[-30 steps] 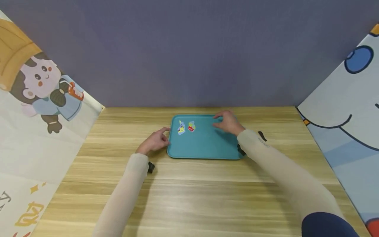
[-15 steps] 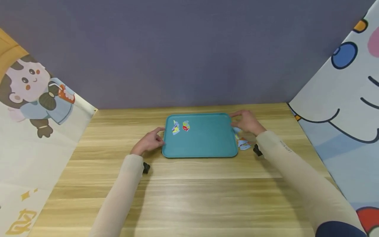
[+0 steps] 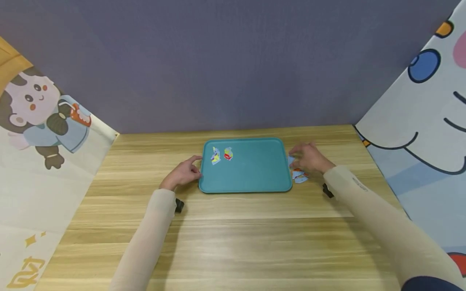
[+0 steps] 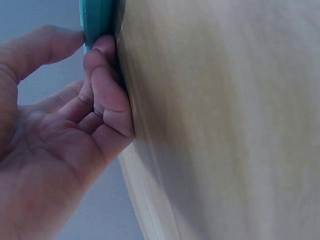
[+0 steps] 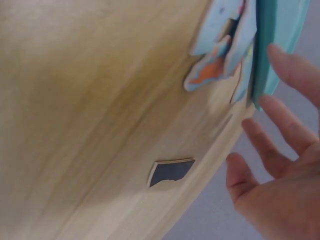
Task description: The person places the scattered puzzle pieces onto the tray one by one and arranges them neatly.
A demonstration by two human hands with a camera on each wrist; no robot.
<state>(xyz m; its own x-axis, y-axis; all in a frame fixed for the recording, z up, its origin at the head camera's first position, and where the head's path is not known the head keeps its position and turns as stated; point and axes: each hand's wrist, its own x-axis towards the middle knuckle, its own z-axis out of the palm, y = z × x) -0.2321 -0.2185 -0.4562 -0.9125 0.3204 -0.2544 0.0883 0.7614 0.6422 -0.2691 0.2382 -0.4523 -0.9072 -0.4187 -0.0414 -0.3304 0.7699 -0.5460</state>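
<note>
A teal tray (image 3: 247, 173) lies on the wooden table, with two colourful puzzle pieces (image 3: 216, 155) near its far left corner. At the tray's left edge my left hand (image 3: 182, 174) grips the rim; in the left wrist view its thumb and curled fingers meet the tray edge (image 4: 96, 22). My right hand (image 3: 311, 158) hovers just right of the tray, its fingers spread and holding nothing in the right wrist view. Beneath it, several loose puzzle pieces (image 3: 300, 177) overlap against the tray's right side; the hand partly covers them. A dark puzzle piece (image 5: 171, 171) lies apart from that pile.
The wooden table (image 3: 233, 242) extends in front of the tray. A grey-purple wall (image 3: 233, 64) stands behind it. Side panels with cartoon figures border the table, a child in a tan hat (image 3: 36, 105) on the left panel.
The right hand has moved right, from above the tray to above the loose pieces beside it, which came into view. The left hand stays at the tray's left edge. The head view has shifted slightly.
</note>
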